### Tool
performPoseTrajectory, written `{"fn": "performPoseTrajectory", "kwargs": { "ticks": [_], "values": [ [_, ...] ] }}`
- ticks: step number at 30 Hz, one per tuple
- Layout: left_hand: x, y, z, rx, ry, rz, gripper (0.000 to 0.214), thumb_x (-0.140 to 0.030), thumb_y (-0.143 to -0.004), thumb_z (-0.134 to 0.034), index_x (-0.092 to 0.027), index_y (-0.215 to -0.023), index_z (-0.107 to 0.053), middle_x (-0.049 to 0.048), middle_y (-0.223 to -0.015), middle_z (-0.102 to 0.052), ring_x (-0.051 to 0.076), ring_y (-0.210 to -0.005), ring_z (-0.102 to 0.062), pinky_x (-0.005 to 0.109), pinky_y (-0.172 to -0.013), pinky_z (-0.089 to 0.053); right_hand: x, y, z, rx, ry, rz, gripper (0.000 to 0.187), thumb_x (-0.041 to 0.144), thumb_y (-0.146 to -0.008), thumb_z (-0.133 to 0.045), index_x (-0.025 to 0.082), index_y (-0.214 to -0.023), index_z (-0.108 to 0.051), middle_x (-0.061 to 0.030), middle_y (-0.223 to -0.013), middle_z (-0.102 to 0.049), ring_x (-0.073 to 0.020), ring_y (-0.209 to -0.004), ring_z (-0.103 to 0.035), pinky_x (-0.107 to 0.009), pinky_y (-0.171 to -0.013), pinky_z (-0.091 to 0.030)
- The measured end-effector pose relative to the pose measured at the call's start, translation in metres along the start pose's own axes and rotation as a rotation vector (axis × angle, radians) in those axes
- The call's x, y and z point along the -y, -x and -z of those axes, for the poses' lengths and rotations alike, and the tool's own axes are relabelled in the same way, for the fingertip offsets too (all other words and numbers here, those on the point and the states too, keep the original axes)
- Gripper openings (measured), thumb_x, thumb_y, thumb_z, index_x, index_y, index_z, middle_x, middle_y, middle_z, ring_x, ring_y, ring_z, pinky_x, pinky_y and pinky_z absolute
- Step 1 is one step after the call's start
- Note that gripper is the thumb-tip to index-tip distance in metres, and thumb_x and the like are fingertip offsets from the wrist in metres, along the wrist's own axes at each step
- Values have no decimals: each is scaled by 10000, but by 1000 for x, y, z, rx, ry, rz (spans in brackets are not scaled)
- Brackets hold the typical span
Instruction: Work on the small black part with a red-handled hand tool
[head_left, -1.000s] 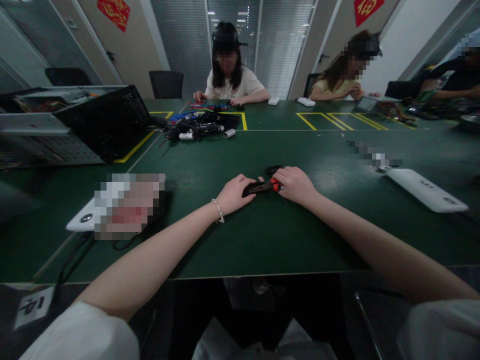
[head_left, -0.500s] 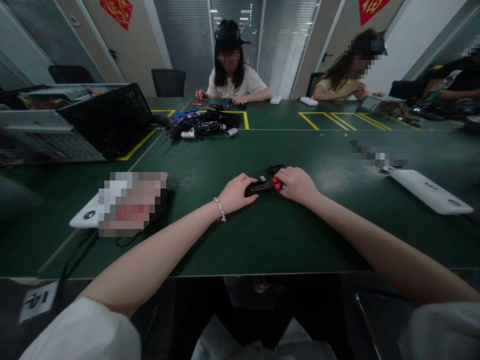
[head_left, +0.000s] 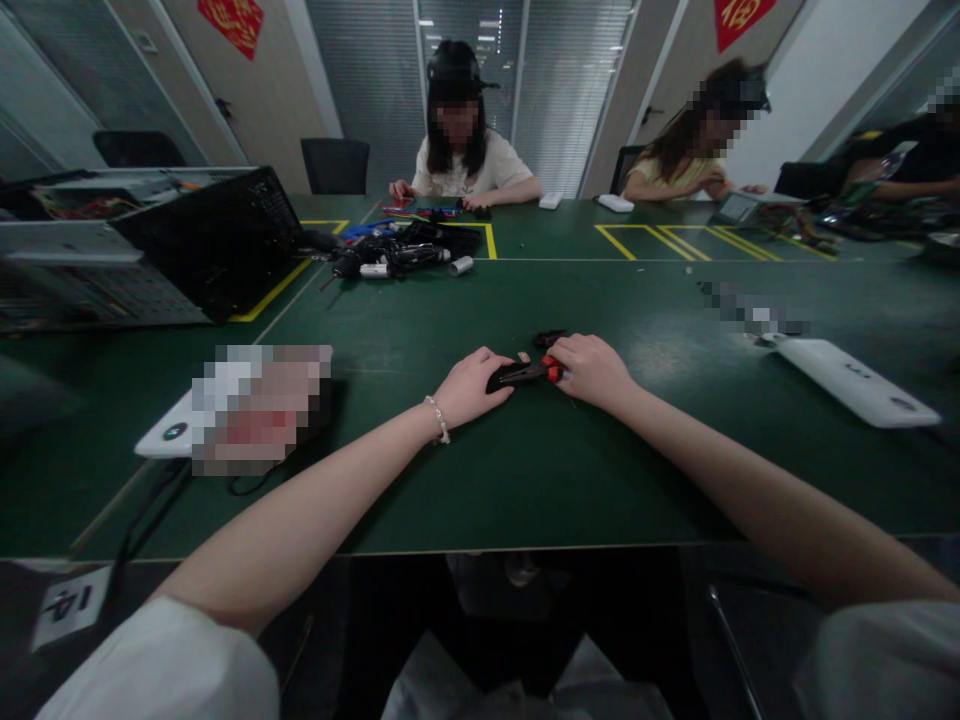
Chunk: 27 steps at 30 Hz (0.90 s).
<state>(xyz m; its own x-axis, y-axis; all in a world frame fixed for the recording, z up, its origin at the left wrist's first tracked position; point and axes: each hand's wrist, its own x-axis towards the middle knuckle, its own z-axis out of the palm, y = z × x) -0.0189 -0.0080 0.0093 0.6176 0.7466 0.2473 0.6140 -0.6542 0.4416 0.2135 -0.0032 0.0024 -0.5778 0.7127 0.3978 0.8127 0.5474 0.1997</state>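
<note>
My right hand (head_left: 596,372) is closed round the red handles of a pair of pliers (head_left: 531,373), just above the green table. The dark jaws point left, toward my left hand (head_left: 472,387). Between the thumb and fingers of that hand is a small black part (head_left: 501,375), and the jaws lie against or over it; whether they grip it I cannot tell. A small pale bit (head_left: 524,357) shows just behind the jaws. Another dark object (head_left: 550,339) lies on the table beyond my right hand, partly hidden by it.
An open computer case (head_left: 210,245) stands at the left. A heap of cables and a drill (head_left: 405,250) lies further back. White power banks (head_left: 161,432) (head_left: 855,382) lie on both sides. Across the table (head_left: 450,500) sit a person in white (head_left: 480,165) and others at the right.
Both hands and the pliers keep practically the same position. The whole view has shifted very slightly; nothing was visibly taken or let go.
</note>
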Motion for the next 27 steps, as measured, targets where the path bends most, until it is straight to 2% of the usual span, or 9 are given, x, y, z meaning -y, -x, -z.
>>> {"fn": "performPoseTrajectory", "kwargs": {
  "ticks": [12,27],
  "values": [
    [3,0,-2,2,12,-8,379,-296,-788,-549,-206,-1156,-535,64,-1003,-527,199,-918,-532,354,-827,-452,3,0,4,14,-24,-2,195,189,-722,-504,133,-880,-603,-103,-872,-622,-214,-800,-507,-311,-691,-342],
    [2,0,-1,1,3,-14,372,-286,-787,-549,-194,-1147,-543,66,-990,-535,198,-911,-523,351,-828,-445,2,0,3,3,3,12,195,193,-718,-495,139,-868,-608,-96,-860,-622,-210,-784,-506,-314,-681,-329]
  ]
}}
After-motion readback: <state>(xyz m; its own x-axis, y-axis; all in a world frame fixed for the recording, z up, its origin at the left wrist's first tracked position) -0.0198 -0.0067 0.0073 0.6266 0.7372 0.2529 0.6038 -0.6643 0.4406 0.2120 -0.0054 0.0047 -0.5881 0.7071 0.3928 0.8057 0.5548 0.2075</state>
